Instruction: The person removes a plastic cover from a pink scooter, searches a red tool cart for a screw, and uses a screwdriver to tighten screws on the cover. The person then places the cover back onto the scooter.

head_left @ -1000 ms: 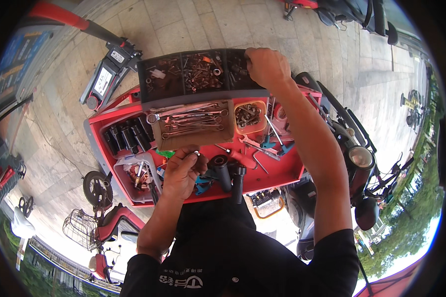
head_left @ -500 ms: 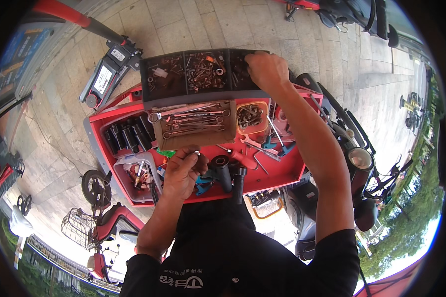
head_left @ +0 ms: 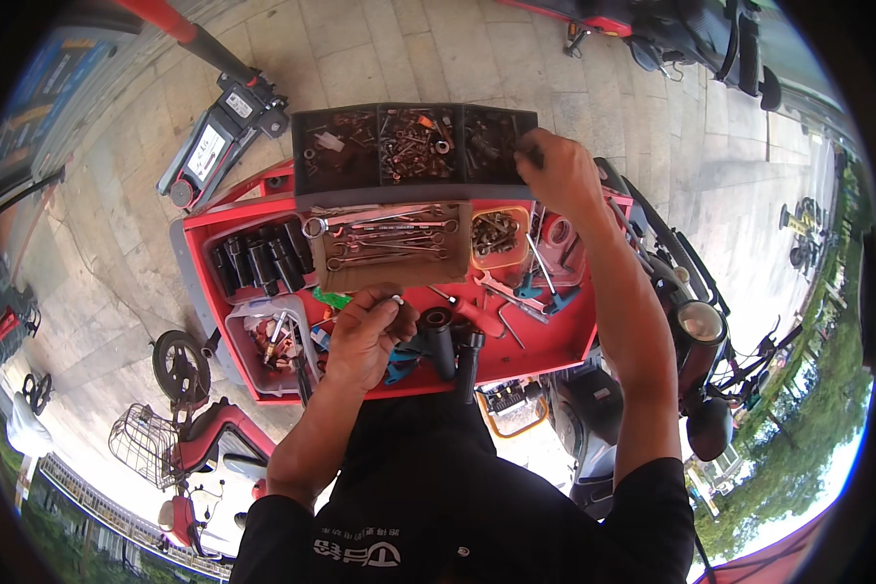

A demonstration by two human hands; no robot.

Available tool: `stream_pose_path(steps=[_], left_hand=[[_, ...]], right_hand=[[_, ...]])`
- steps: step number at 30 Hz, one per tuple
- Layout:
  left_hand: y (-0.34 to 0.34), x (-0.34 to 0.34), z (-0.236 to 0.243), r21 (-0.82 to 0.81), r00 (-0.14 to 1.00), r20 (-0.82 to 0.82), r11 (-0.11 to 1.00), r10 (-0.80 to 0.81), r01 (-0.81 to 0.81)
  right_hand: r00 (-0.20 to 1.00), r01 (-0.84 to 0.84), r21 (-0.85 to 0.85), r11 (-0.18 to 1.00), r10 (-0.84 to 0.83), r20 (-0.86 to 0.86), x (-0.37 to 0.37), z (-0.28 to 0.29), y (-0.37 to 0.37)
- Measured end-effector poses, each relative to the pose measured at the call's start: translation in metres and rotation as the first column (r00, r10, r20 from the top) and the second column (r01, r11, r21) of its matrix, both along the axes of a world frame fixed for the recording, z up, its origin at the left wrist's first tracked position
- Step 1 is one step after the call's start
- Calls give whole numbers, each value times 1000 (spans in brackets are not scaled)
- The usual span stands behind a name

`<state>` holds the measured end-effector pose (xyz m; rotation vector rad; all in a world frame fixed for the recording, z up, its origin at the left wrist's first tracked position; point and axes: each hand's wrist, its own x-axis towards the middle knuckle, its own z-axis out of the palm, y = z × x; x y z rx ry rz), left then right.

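Left hand [head_left: 365, 336] pinches a small shiny metal piece [head_left: 397, 300] between thumb and finger, over the near part of the red tool tray [head_left: 545, 355]; exact kind too small to tell. Right hand [head_left: 566, 175] is bent at the right end of the black parts box [head_left: 399, 192], by its right compartment; can't tell if the fingers grip anything. Piece should be light, hard and stiff, not fragile; smooth, maybe greasy, so it could slip and be lost among the clutter. Best hold: fingertip pinch on its sides, as the left hand has it. Loose hardware [head_left: 419, 146] in the middle compartment probably handles alike: rigid, small, easy to scatter. Edges: parts box has raised walls and dividers, so fingers go in from above. Cardboard box [head_left: 440, 268] with wrenches [head_left: 384, 237] sits just in front of it, between the two hands; its sides look soft and easily bent. Yellow tub [head_left: 501, 264] is close on its right. Near the left hand, black tubes [head_left: 440, 343] crowd the right side. Bare red bottom shows right of the red screwdriver [head_left: 479, 316]; the roomiest path looks to be above the rims.
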<state>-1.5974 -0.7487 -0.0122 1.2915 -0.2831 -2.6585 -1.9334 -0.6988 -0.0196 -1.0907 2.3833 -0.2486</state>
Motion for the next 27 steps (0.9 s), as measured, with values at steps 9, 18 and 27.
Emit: stream_pose_path(steps=[9, 18, 27], left_hand=[[0, 7, 1, -5, 1000, 25, 1000, 1, -1], [-1, 9, 2, 6, 1000, 12, 1000, 25, -25], [-3, 19, -2, -19, 997, -33, 997, 68, -68]], right_hand=[[991, -73, 248, 966, 98, -90, 1, -3, -22], [991, -133, 366, 921, 133, 23, -4, 14, -27], [995, -83, 316, 945, 97, -29, -18, 14, -23]])
